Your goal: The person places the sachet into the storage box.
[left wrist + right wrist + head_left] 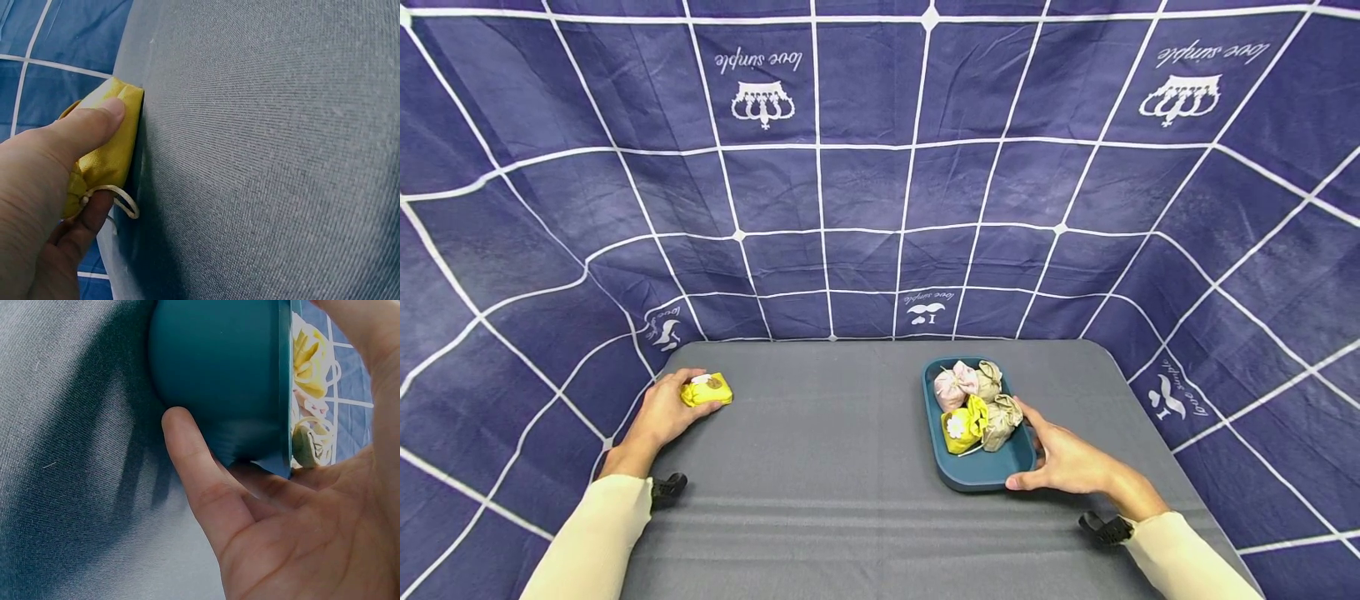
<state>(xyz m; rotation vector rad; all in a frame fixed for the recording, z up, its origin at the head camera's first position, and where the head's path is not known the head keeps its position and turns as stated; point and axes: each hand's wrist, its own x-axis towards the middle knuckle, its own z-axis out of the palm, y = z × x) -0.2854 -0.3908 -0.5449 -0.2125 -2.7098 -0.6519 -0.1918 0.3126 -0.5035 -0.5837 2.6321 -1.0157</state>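
On the left side of the grey table, my left hand (672, 408) pinches a small yellow drawstring pouch (718, 388) between thumb and fingers. Its pale cord loop (128, 201) hangs by the fingers in the left wrist view. My right hand (1063, 461) holds a blue rectangular container (973, 482) at its near right corner, thumb at the near wall and fingers along the right side. Inside the container sit a pink pouch (950, 390), another yellow pouch with a white flower (958, 427), and two beige pouches, one nearer (1000, 423) and one farther (988, 381).
The grey cloth-covered table (820, 450) stretches between the two hands. A dark blue curtain (865, 192) with white grid lines hangs behind the table and along both sides. Black straps (1105, 528) sit at both wrists.
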